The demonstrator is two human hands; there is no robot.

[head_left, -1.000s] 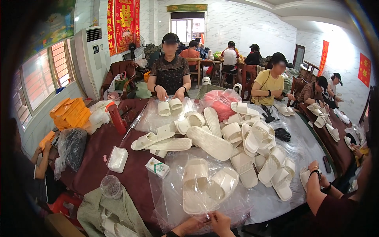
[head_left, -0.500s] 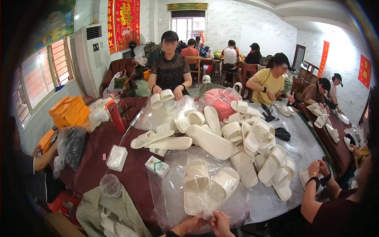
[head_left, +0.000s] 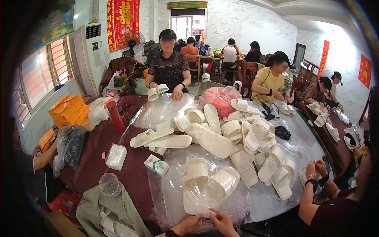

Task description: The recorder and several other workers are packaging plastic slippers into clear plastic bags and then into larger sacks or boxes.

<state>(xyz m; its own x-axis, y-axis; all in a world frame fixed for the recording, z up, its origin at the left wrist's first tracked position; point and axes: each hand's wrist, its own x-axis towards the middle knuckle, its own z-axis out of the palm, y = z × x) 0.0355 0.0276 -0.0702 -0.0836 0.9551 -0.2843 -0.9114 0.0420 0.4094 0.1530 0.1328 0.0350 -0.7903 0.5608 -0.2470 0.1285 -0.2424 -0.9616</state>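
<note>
A pair of cream slide slippers (head_left: 196, 197) lies inside a clear plastic bag (head_left: 166, 197) at the table's near edge, soles down and side by side. My left hand (head_left: 190, 224) is closed on the bag's near edge, just below the left slipper's end. Beside it my right hand (head_left: 222, 222) has its index finger stretched out over the same edge, close to the slipper, and its fingers look apart. More cream slippers (head_left: 211, 140) form a loose heap beyond the bag, some tilted on others. Further bags lie under the packed pair.
A small white-and-green box (head_left: 156, 164) and a tissue pack (head_left: 116, 157) lie left of the bag. A clear tub (head_left: 110, 185) stands on a woven sack (head_left: 90, 209). Across the table a co-worker (head_left: 169, 71) holds slippers; another person's hands (head_left: 316, 170) are at the right.
My right hand has gone from a pinch at the bag's edge to a stretched index finger. My left hand stays at the edge. The co-worker opposite has shifted a slipper pair left.
</note>
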